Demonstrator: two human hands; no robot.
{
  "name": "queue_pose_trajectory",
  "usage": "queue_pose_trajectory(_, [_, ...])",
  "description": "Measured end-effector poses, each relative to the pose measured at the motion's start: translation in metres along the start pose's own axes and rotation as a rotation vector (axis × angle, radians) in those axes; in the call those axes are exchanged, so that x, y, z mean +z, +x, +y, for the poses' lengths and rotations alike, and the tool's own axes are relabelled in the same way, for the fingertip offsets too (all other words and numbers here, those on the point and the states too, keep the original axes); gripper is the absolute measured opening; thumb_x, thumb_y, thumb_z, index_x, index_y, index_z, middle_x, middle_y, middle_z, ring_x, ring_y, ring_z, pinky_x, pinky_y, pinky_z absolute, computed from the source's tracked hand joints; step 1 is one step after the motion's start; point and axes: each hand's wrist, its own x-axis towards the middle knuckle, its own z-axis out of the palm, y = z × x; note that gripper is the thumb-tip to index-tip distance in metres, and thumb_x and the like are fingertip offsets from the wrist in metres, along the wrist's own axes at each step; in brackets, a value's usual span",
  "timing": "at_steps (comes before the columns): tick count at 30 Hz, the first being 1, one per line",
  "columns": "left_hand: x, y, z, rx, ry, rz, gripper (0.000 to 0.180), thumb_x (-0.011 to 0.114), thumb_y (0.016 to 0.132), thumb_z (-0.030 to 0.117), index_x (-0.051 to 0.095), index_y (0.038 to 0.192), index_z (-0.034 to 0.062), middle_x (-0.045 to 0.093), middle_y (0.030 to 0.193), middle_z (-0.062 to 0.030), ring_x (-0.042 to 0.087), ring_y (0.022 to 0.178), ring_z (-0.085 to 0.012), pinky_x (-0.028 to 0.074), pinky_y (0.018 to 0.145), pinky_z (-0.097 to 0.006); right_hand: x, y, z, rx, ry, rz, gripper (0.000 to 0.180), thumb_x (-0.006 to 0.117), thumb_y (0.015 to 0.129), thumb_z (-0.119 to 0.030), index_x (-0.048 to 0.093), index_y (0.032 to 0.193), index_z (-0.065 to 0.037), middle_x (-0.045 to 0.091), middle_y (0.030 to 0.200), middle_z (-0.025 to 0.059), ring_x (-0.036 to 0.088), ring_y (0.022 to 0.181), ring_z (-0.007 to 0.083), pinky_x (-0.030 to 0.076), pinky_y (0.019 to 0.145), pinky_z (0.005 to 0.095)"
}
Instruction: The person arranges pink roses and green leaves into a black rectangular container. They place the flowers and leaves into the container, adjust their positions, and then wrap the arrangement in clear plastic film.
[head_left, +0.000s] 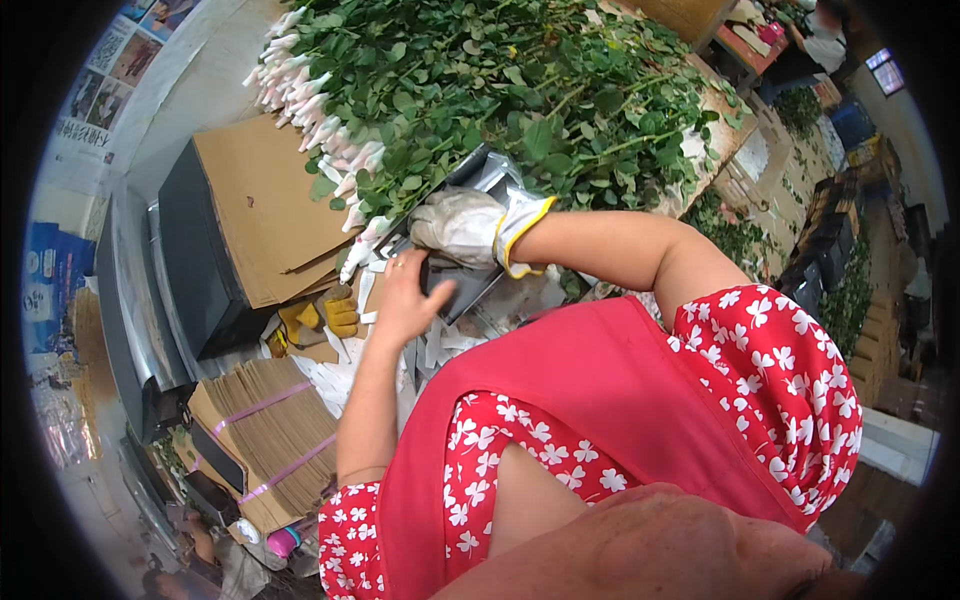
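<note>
A dark, shiny trough-like holder [474, 286] lies in front of me at the edge of the heap of stems. My right hand [465, 225], in a grey-white work glove with a yellow cuff, rests across it with curled fingers; what they grip is hidden. Bare and wearing a ring, my left hand [405, 300] is at the holder's near left edge, its thumb spread away from the fingers. Cut leafy stems [480, 90] pile up beyond, their heads wrapped in white sleeves [325, 130] along the left side.
Brown cardboard sheets [275, 205] stand at the left beside a dark box, with yellow gloves [335, 312] below. Nearer is a cardboard bundle [270, 420] tied with pink strap. White paper scraps [335, 385] lie by my left forearm. Another person [825, 45] is at the far right.
</note>
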Motion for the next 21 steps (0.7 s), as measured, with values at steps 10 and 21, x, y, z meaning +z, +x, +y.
queue_pose_trajectory(10, [0.033, 0.001, 0.029, -0.164, 0.259, 0.158, 0.078, 0.085, 0.065, 0.044, 0.056, 0.136, 0.0313, 0.041, 0.142, -0.0138, 0.040, 0.124, -0.0368, 0.034, 0.106, -0.048, -0.113, -0.035, 0.082, 0.504, 0.025, -0.028, 0.036, 0.061, 0.087, -0.032, 0.065, 0.109, -0.003, 0.067, 0.105, 0.0231, 0.066, 0.098, 0.0374, 0.053, 0.087, 0.0446])
queue_pose_trajectory(21, [0.038, 0.013, 0.013, -0.068, 0.245, 0.213, 0.066, 0.081, 0.064, 0.045, 0.066, 0.127, 0.0306, 0.043, 0.141, -0.0152, 0.040, 0.122, -0.0372, 0.034, 0.107, -0.048, -0.063, -0.153, 0.161, 0.809, -0.124, -0.109, 0.040, 0.057, 0.092, -0.043, 0.064, 0.115, -0.010, 0.066, 0.118, 0.0160, 0.062, 0.111, 0.0355, 0.049, 0.094, 0.0467])
